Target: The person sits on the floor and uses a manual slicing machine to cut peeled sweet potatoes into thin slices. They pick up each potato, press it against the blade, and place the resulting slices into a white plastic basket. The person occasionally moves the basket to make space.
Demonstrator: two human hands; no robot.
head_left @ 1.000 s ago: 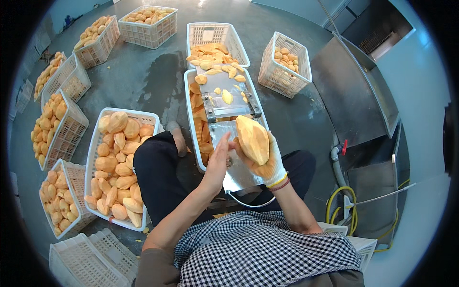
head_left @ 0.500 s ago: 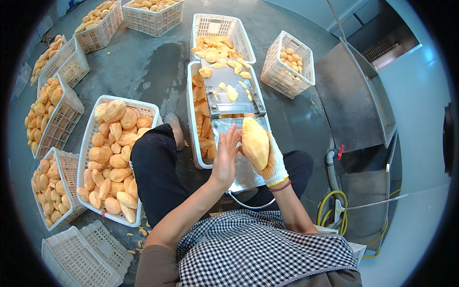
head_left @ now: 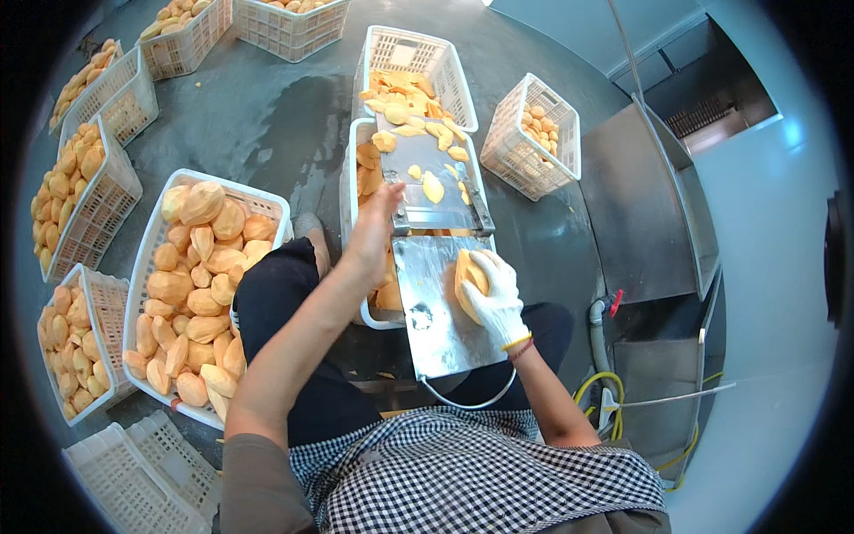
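White-gloved grip (head_left: 498, 295) (cupped) over tuber (head_left: 465, 287)

- We see our right hand (head_left: 498, 301), in a white knit glove, gripping a peeled, pale-orange oblong tuber (head_left: 469, 281) against a flat, silver metal slicing board (head_left: 442, 343).
- Our bare left hand (head_left: 372, 230), fingers extended, is at the board's left side; we cannot tell whether it touches.
- Beneath the board we see a white plastic crate (head_left: 348, 200) with thin orange slices (head_left: 368, 160) inside.
- Left of our knee, a white perforated plastic basket (head_left: 236, 185) holds whole peeled orange tubers (head_left: 203, 303).
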